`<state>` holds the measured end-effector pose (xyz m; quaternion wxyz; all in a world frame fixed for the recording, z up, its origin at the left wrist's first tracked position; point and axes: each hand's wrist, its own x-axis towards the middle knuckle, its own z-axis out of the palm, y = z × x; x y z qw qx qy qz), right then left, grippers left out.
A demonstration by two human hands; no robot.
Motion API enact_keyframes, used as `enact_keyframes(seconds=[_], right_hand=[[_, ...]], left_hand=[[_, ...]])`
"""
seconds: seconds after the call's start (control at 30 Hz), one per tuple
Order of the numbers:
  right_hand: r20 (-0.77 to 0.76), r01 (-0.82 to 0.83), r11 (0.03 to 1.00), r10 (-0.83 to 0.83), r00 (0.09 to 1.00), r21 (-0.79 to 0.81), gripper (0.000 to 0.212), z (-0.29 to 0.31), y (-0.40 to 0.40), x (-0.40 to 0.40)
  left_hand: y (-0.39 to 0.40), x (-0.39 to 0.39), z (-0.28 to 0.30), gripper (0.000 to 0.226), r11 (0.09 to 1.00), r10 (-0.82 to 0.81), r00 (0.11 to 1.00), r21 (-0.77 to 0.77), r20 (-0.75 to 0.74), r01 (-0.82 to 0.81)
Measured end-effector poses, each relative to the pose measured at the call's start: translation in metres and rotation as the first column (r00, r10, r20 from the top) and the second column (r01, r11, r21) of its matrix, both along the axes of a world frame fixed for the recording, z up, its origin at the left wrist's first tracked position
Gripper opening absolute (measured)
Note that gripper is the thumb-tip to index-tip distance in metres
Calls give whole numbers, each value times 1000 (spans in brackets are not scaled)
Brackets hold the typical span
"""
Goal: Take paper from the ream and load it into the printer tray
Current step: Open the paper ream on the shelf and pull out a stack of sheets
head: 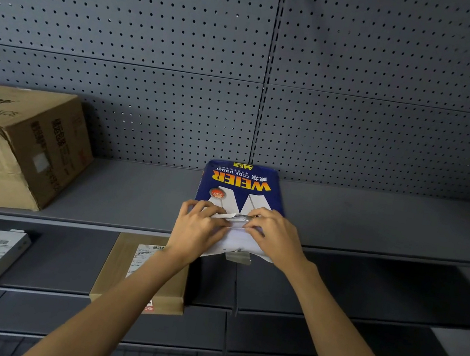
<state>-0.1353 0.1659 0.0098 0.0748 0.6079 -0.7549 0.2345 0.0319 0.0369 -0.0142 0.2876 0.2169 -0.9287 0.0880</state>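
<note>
Working open the near end of the blue WEIER copy paper ream (pixel 239 191) lying on the grey shelf (pixel 374 221), left hand (pixel 198 229) and right hand (pixel 275 236) fingers pinching the torn white wrapper flap (pixel 226 216), best peeling gently to avoid creasing sheets, printer tray out of sight.

Nothing fancy going on with this person: both forearms are bare all the way to the bottom edge, no sleeves showing. The left hand (pixel 198 227) and right hand (pixel 275 236) wear no gloves, rings, or watch.
</note>
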Motion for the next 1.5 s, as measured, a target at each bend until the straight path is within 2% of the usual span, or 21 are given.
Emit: enact_keyframes(seconds=[0.07, 0.23, 0.37, 0.6, 0.73, 0.87, 1.1, 1.23, 1.3, 1.33, 1.43, 1.5], right_hand=[[-72, -12, 999, 8, 997, -52, 14, -6, 2, 4], [-105, -25, 988, 9, 994, -153, 8, -15, 8, 10], [-115, -35, 983, 14, 993, -181, 7, -16, 17, 16], [-106, -40, 984, 22, 994, -171, 12, -21, 33, 26], [-68, -69, 977, 57, 996, -203, 6, -26, 49, 36], [-64, -84, 961, 70, 996, -265, 5, -31, 64, 43], [-33, -131, 960, 127, 991, -247, 7, -35, 85, 51], [123, -68, 975, 95, 988, -210, 13, -39, 87, 44], [324, 34, 972, 44, 945, -231, 19, -42, 86, 42], [414, 121, 962, -9, 910, -246, 22, -43, 85, 41], [553, 374, 893, -186, 812, -249, 25, -46, 80, 33], [677, 426, 888, -208, 706, -172, 26, -45, 77, 28]], left_hand=[[0, 3, 0, 11, 999, -13, 1000, -39, 3, 13], [6, 6, -4, 13, 1000, -16, 999, 4, -36, 17], [14, 13, -10, 25, 996, -47, 992, 69, -120, 55], [31, 24, -20, 15, 994, -45, 975, 88, -220, 65], [49, 32, -25, 21, 994, -30, 962, 93, -271, 58], [65, 42, -34, 15, 988, -20, 950, 137, -311, 65], [86, 57, -44, 20, 965, -51, 941, 228, -334, 134], [86, 62, -42, 26, 940, -75, 938, 290, -338, 179], [88, 64, -38, 35, 890, -79, 920, 388, -384, 238], [91, 65, -34, 36, 837, -42, 896, 475, -442, 273], [88, 61, -27, 25, 651, 249, 766, 688, -592, 320], [76, 56, -22, 23, 488, 461, 690, 809, -557, 327]])
